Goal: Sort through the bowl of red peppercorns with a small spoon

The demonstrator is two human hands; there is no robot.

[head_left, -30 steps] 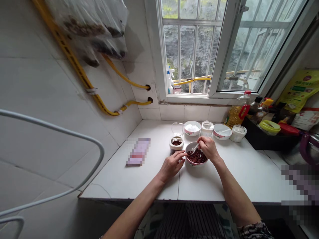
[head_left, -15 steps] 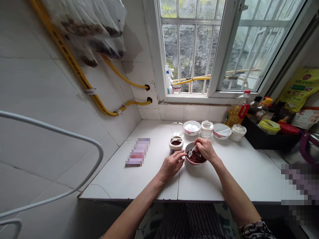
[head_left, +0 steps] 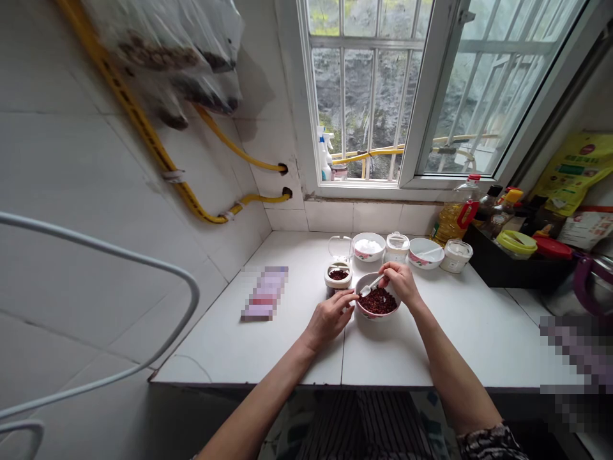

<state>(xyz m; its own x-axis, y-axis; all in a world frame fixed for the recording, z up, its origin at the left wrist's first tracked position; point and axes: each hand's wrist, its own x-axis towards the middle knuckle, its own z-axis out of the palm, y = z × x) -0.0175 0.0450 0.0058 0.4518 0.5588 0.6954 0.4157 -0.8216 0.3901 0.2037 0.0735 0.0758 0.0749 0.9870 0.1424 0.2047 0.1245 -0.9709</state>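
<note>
A white bowl (head_left: 371, 315) with a pink floral outside stands on the counter, holding dark red dried flakes (head_left: 378, 301). My left hand (head_left: 329, 315) grips the bowl's left rim, fingertips on top and thumb against the side. Pinched in my right hand (head_left: 400, 283) is a small white plastic spoon (head_left: 366, 291); its scoop lies over the left part of the bowl, close to my left fingertips. Just behind my left hand is a seasoning jar (head_left: 338, 276) with its clear lid (head_left: 340, 246) raised and similar dark red flakes inside.
Along the back are a bowl of white powder (head_left: 369, 253), a lidded jar (head_left: 397, 248), a bowl with a white spoon (head_left: 426, 258) and another jar (head_left: 456, 256). An oil bottle (head_left: 453, 214) and a black condiment box (head_left: 493, 271) stand right. A blurred purple packet (head_left: 268, 294) lies left.
My right hand has shifted slightly right and up, and the spoon now lies flatter above the flakes. My left hand has stayed at the bowl's rim.
</note>
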